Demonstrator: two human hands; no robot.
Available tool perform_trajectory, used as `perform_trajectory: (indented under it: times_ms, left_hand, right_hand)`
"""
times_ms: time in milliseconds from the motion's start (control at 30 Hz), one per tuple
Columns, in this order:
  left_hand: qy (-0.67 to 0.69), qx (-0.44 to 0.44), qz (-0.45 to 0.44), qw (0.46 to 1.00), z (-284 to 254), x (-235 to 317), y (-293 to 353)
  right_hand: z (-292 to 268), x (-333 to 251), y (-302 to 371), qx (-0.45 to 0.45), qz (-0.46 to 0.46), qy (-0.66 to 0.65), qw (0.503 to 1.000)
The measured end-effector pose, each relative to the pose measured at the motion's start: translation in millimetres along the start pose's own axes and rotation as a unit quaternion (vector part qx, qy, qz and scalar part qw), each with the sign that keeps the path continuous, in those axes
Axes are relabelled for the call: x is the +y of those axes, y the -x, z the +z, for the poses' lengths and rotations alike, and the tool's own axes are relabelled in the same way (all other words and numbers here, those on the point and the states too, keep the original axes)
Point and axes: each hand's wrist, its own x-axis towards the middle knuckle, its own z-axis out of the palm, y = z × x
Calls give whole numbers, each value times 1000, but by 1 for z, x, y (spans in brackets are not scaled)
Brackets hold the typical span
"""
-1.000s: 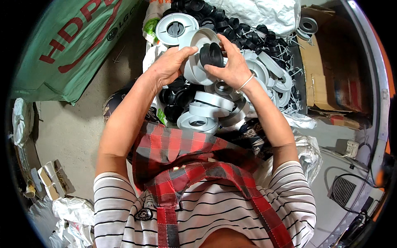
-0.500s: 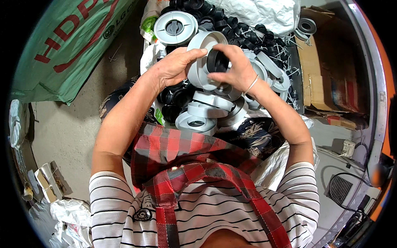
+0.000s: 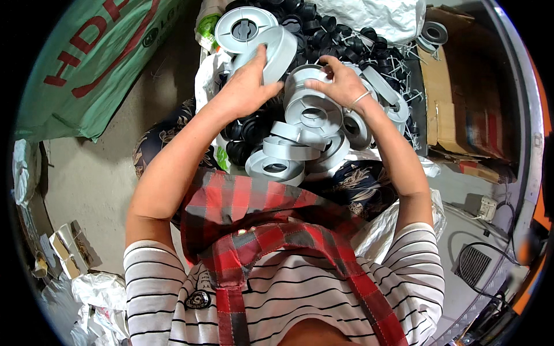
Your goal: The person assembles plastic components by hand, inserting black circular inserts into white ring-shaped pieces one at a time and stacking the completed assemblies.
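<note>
My left hand [image 3: 248, 85] is closed round the side of a round grey plastic cap [image 3: 281, 55], tilted on edge; its inside is hidden. The cap is held beside a wide grey disc [image 3: 238, 23] with a black plug in its centre. To the right, my right hand [image 3: 340, 86] has its thumb and fingers round the rim of another grey plastic ring [image 3: 303, 75] at the top of a heap. Below it lie more grey rings, among them a deep one [image 3: 313, 111] and a flat one [image 3: 276, 165]. Several black plugs [image 3: 323, 43] are piled behind.
At the left stands a green printed sack [image 3: 109, 69]. An opened cardboard box [image 3: 438, 109] is at the right, with a roll-like grey ring [image 3: 433, 34] at its corner. White plastic sacking [image 3: 375, 20] lies behind the plugs. A socket [image 3: 486, 207] with a cable is at the lower right.
My left hand has moved up and left with the grey cap, turning it on edge. My right hand has left the black plug it held at the cap and moved right to the grey ring.
</note>
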Motion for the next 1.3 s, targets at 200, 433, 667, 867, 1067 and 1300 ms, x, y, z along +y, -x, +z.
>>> perform_trajectory:
  times_ms: [200,433,667,867,1067,1300]
  left_hand:
    - [-244,-102,-17,964,2,-14,1]
    - [-248,-111,321,907,22,-5,7]
    - [20,68,-9,997,3,11,-6]
    - [344,152,-165,912,-25,6,-24]
    - [362,206,-158,895,-17,-5,-31]
    - [510,98,-161,839,3,-16,-39]
  right_hand:
    - [30,39,-5,-157,-10,270,950]
    - [-24,37,-27,-214,36,5,976]
    - [11,72,-122,-38,116,-130,984]
    - [113,121,-191,-172,181,133,959]
    - [72,83,-163,-188,130,103,968]
    - [18,3,-54,239,-242,-11,940]
